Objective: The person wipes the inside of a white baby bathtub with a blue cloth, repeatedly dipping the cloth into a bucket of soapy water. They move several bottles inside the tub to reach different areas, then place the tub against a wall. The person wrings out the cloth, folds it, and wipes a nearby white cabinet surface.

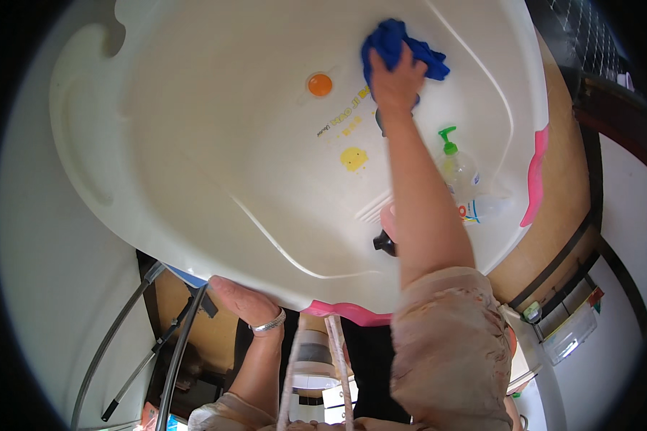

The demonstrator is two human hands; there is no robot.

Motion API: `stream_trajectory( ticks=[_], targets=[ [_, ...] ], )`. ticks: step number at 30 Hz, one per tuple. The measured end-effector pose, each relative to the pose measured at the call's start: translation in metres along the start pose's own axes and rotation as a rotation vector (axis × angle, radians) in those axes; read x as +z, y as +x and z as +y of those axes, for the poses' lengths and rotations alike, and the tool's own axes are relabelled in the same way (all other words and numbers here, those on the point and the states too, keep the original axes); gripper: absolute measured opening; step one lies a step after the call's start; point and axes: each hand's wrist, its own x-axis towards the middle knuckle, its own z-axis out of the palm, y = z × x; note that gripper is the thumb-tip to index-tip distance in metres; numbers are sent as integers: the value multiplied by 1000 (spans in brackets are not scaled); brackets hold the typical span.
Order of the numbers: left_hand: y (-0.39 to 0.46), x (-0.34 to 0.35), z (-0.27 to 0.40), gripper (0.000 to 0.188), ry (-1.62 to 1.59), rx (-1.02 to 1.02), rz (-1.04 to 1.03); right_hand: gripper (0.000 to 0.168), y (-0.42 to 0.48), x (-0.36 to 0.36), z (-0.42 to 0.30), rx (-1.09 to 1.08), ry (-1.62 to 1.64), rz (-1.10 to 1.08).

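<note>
A large white plastic bathtub [221,134] with pink edge grips fills the middle of the view. My right hand [399,81] presses a crumpled blue cloth [388,40] against the tub's inner surface near the top. Below that hand, a clear pump bottle [458,167] with a green pump lies in the tub, partly behind my forearm. Beside it is another clear bottle [480,209], and a pink bottle with a black cap [384,242] is mostly hidden by my arm. At the near rim, my left hand [245,301], with a silver bracelet at the wrist, rests against the tub's edge.
An orange round plug [320,85] and a yellow printed figure [354,159] are on the tub's inner surface. Metal tubes [180,350] stand at the lower left. A clear container [571,336] hangs at the right, and a dark wooden piece [614,118] lies beyond the tub.
</note>
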Motion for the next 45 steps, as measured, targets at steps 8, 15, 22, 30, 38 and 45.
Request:
stream_trajectory(
  ticks=[8, 15, 22, 30, 38, 45],
  targets=[
    [4, 0, 3, 54, -135, 36, -123, 61, -170, 36, -80, -475, 120, -473],
    [-3, -4, 2, 52, -39, -10, -29, 54, -210, -56, -46, -150, 619, -1127],
    [-1, -1, 7, 44, -77, 37, 75, 46, -67, -108, 56, 372, 611, -768],
    [-3, 8, 12, 37, -146, -21, 25, 61, -166, -4, 50, -173, -212, -290],
    [1, -3, 2, 43, 265, 38, 79, 54, -262, -81, 43, 423, 246, -1004],
    [4, -2, 4, 38, 86, 82, 155, 49, -255, -191, 41, 588, 720, -1094]
  ],
)
